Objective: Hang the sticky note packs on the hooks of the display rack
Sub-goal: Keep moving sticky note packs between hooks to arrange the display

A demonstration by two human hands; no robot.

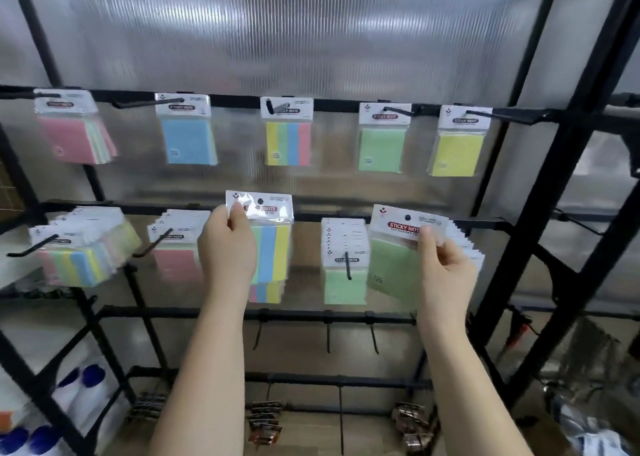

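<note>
Black rack (349,215): five top-row packs (289,130)

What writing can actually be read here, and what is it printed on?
"STICKY NOTE": red label on the header card of the green pack that the right hand pinches.
"STICKY NOTE": header card of the striped pack that the left hand holds; the middle is blurred.
"STICKY NOTE": header of the top-row striped pack, partly covered by its hook.
Other packs carry the same kind of label, blurred.
The small print on all the cards is too small to read.
</note>
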